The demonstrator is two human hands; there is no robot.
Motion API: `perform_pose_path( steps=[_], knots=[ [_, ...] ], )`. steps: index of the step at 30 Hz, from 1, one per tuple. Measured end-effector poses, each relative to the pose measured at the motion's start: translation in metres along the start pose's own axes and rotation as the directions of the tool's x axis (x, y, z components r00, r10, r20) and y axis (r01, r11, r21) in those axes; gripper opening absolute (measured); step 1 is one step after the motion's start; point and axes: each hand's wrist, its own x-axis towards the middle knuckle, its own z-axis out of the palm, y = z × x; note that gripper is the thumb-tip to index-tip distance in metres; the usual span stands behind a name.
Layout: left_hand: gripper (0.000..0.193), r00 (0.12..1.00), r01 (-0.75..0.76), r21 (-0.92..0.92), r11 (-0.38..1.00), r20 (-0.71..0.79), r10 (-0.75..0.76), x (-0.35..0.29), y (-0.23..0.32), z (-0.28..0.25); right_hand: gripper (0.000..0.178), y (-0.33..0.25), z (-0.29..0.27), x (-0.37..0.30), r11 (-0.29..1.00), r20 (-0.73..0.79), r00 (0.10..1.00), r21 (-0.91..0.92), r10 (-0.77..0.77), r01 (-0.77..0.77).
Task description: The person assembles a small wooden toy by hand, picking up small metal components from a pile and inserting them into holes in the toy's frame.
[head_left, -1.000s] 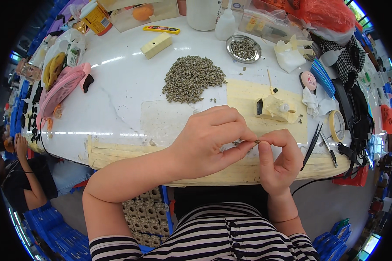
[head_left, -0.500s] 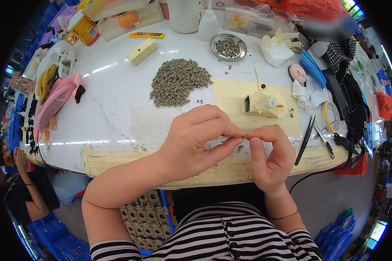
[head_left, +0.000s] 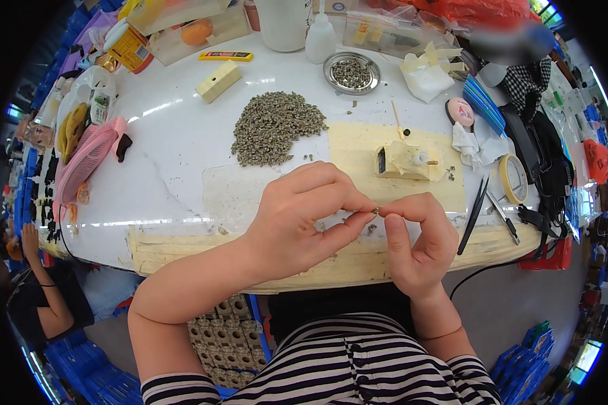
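Note:
A tiny metal part point(head_left: 375, 211) is pinched between the thumb and index finger of my left hand point(head_left: 304, 219), above the table's near edge. My right hand point(head_left: 422, 243) is curled, its index fingertip against the same part and its thumb tip just below. The part is too small and too covered by fingertips to tell its exact kind. Beyond my left hand lies a large pile of small metal parts point(head_left: 277, 127). A round metal dish point(head_left: 329, 73) farther back holds more. Past my right hand stands a tape-covered block point(head_left: 405, 162) with a short white tube on top.
Black tweezers point(head_left: 474, 216), a metal-tipped craft knife point(head_left: 505, 219) and a tape roll point(head_left: 513, 180) lie at the right. A cream block point(head_left: 218, 82), a white squeeze bottle point(head_left: 321, 40) and plastic bins stand at the back. At the left lies a pink mesh pouch point(head_left: 91, 162); another person sits beyond.
The fingertips have shifted very slightly around the tiny metal part. Both hands stay in nearly the same place, and the view has moved a touch.

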Motion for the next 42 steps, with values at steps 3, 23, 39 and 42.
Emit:
perform_pose_path(
  steps=[3,23,39,42],
  knots=[
    [0.021,1.000,-0.003,0.000,1.000,-0.003,0.003,-0.0002,-0.0005,0.0002,0.008,0.0014,0.0002,-0.0002,1.000,0.011,1.000,-0.001,-0.006,0.006],
    [0.026,0.998,-0.062,0.033,0.998,-0.010,0.062,-0.0023,-0.0013,0.0015,0.005,-0.0016,-0.0021,0.0025,0.992,0.114,0.988,0.059,0.105,-0.112],
    [0.026,0.998,-0.055,0.034,0.998,0.002,0.055,-0.0016,0.0007,0.0019,0.008,-0.0014,-0.0004,0.0011,0.997,0.032,0.997,0.030,0.076,-0.077],
    [0.026,0.999,-0.054,0.018,0.998,-0.004,0.054,-0.0023,0.0003,0.0024,0.007,-0.0009,-0.0006,0.0003,0.997,0.039,0.996,0.026,0.074,-0.076]
  ],
)
